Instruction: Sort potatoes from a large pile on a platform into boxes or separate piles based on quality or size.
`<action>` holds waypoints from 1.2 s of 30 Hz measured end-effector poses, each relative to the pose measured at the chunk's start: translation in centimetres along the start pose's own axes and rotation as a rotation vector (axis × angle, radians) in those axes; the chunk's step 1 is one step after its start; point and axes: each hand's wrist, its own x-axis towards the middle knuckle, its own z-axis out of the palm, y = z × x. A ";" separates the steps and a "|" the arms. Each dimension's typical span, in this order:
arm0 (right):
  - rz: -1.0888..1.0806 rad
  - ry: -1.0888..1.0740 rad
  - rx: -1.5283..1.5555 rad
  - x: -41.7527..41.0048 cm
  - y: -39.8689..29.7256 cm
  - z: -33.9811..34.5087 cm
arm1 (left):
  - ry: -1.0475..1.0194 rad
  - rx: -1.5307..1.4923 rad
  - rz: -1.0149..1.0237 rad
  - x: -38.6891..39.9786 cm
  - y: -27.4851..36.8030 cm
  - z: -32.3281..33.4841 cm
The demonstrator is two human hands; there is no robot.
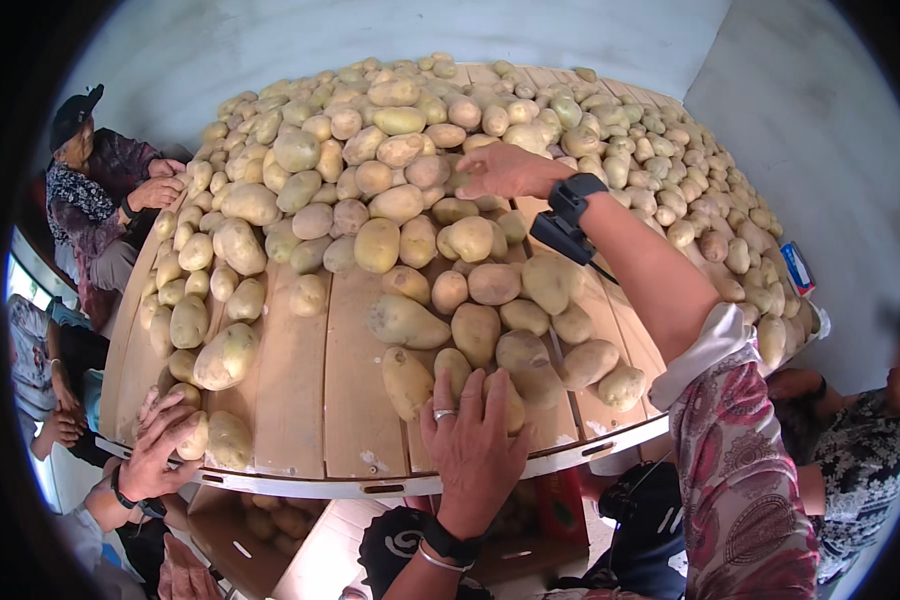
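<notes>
A large heap of potatoes (pixel 397 120) covers much of a wooden slatted table (pixel 289 390). At the table's near edge my left hand (pixel 472 435), wearing a ring, lies palm down over a potato (pixel 454 365) and its neighbours, fingers spread. My right hand (pixel 506 171) reaches over the middle of the heap, its fingers apart at a greenish potato that is partly hidden; whether it grips this potato cannot be told. Several loose potatoes lie between my hands, among them a long potato (pixel 407 384) and a round potato (pixel 621 388).
A co-worker's hand (pixel 154 442) touches potatoes at the near left corner. Another person (pixel 90 187) sits at the far left, and others are at the right and lower left. Below the edge stands a cardboard box (pixel 229 536) holding potatoes. A blue and red packet (pixel 797 268) lies at right.
</notes>
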 end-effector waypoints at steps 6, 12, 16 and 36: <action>-0.011 0.420 0.029 9.7 -2.6 2.7 | -0.040 -0.031 -0.016 -0.1 0.0 0.2; 0.159 0.409 0.321 11.7 -0.5 3.2 | -0.100 -0.046 -0.046 -0.2 0.2 -0.4; 0.124 0.001 0.372 9.8 -5.8 3.2 | -0.091 -0.036 -0.208 -0.4 -0.8 -1.0; -0.227 0.073 0.126 3.8 -12.1 12.9 | -0.039 -0.040 -0.221 -2.6 -2.6 -1.3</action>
